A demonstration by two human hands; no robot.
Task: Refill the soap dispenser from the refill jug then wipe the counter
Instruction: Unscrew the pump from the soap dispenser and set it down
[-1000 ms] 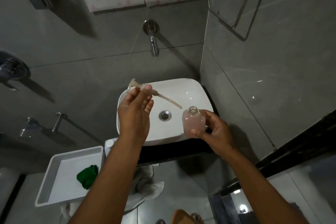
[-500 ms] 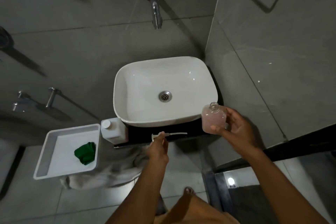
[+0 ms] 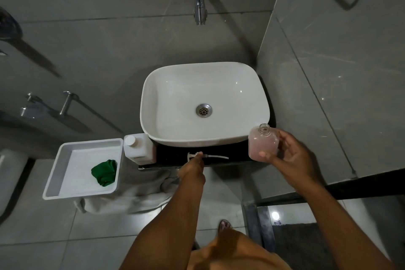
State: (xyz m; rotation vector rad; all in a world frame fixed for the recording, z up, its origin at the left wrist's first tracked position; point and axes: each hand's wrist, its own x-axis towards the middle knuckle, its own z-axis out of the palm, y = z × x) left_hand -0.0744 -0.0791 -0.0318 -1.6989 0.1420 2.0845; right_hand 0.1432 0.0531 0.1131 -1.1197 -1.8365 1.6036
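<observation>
My right hand (image 3: 291, 155) grips a small clear soap dispenser bottle (image 3: 263, 143) with pink liquid in it and its neck uncapped, held beside the basin's front right corner. The white pump head with its long tube (image 3: 215, 156) lies along the black counter (image 3: 236, 156) in front of the basin, and my left hand (image 3: 194, 167) pinches it at the pump end. A white refill jug (image 3: 138, 148) with a white cap stands upright at the counter's left end. A green cloth (image 3: 104, 172) is crumpled in a white tray (image 3: 65, 155) to the left.
A white basin (image 3: 153, 94) with a metal drain fills the counter under a chrome wall tap (image 3: 199, 4). A grey towel (image 3: 131, 199) lies on the tiled floor below the counter. Tiled walls close in behind and to the right.
My left hand carried the pump from above the basin down onto the counter's front edge. My right hand shifted the bottle to the right, off the basin. My view tilted downward.
</observation>
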